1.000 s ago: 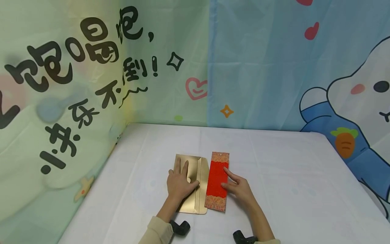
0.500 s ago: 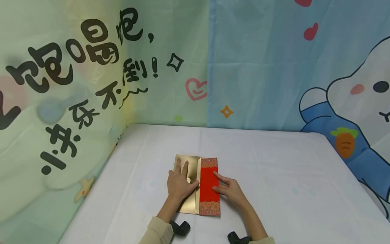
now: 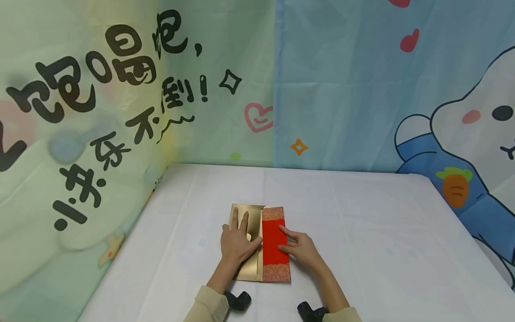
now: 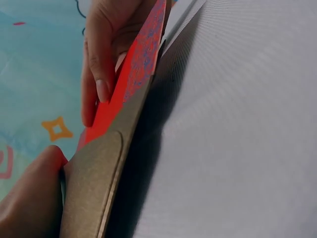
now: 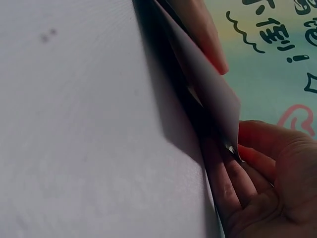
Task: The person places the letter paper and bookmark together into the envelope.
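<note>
Below the centre of the head view: a gold panel (image 3: 252, 270) and a red panel (image 3: 273, 241) lie side by side on a white-covered counter (image 3: 382, 250), the red one at the right.
Red panel: bright plain red in the middle, with a patterned band across its upper and lower ends; whether it is joined to the gold I cannot tell.
Left hand (image 3: 238, 241): spread on the gold panel, fingers apart, thumb stretched toward the red.
Right hand (image 3: 301, 250): pinching the red panel's right edge, with fingertips on its face and, in the right wrist view, other fingers beneath it.
Wrists: a black fitting (image 3: 240, 301) sits by the left one, a second black fitting (image 3: 310, 311) by the right; beige sleeves (image 3: 209, 304) enter from the bottom of the frame.
Backdrop: pale green cloth (image 3: 217, 134) with black lettering at upper left, blue cloth (image 3: 338, 89) at upper right, and a printed white rabbit (image 3: 479, 125) at the right edge, a carrot (image 3: 456, 191) on its blue clothing.
</note>
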### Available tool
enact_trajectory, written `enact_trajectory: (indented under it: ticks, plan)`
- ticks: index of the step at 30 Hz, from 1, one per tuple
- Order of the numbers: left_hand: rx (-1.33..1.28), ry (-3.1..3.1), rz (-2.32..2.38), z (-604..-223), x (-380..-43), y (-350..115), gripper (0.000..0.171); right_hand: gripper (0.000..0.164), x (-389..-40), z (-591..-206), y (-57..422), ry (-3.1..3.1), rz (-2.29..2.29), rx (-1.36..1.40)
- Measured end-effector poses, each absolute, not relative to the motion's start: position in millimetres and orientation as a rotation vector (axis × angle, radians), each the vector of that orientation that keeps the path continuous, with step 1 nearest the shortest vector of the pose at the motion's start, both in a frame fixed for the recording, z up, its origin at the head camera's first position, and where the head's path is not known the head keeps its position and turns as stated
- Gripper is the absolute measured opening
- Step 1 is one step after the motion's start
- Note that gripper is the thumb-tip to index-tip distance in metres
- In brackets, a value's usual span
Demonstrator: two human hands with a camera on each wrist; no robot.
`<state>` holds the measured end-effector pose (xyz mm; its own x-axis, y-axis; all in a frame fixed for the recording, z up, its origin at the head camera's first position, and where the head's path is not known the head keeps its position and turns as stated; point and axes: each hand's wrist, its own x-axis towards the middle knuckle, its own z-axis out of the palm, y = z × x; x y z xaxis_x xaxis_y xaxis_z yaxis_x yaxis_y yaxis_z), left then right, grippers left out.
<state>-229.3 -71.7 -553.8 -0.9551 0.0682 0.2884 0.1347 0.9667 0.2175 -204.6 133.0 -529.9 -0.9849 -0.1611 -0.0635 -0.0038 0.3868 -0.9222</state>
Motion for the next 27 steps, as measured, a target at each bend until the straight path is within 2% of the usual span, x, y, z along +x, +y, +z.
enact_trajectory:
  ticks: [27]
  plan:
    - [-0.166, -2.817, -0.363, -553.9, -229.3, -72.8, 0.079, 0.057, -212.0, -526.0, 123.4, 2.641, -1.531, -0.042]
